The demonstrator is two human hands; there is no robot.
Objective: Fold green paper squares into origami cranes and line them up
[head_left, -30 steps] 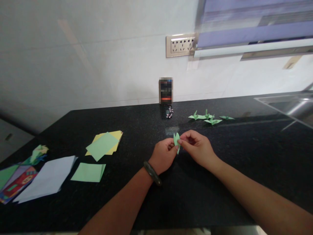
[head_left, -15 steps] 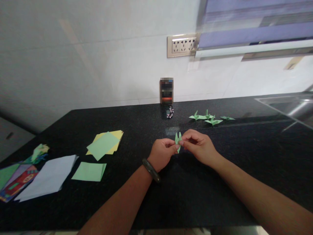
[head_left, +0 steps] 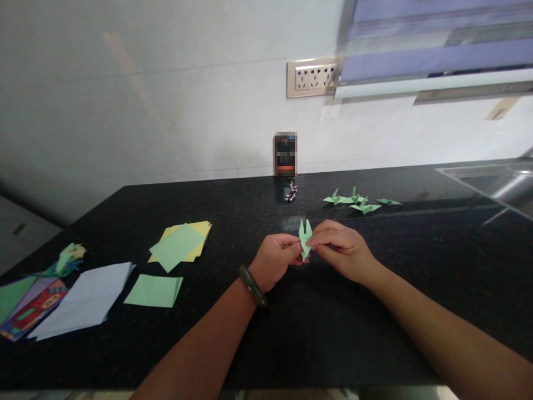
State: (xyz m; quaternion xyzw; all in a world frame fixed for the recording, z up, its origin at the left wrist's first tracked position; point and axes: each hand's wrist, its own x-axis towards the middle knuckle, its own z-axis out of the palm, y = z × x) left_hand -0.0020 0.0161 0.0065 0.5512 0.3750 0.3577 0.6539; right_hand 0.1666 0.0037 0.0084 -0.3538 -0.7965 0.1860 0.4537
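Observation:
Over the black stone counter [head_left: 333, 333], my left hand [head_left: 276, 261] and my right hand [head_left: 341, 249] meet at a small folded green paper piece [head_left: 305, 234]. Both hands pinch it from either side, and its two pointed tips stick up between my fingertips. A dark bangle sits on my left wrist. Several finished green paper cranes [head_left: 358, 200] lie on the counter behind my right hand.
A stack of yellow and green square sheets [head_left: 181, 243] and a single green sheet [head_left: 154, 290] lie to the left. Pale blue paper [head_left: 83, 300] and colourful printed sheets [head_left: 25, 308] sit at the far left. A phone [head_left: 285, 155] leans on the wall; a sink [head_left: 495, 180] is at right.
The paper piece has been turned more upright between my fingers, so its two tips now show clearly. Both hands stay in nearly the same spot.

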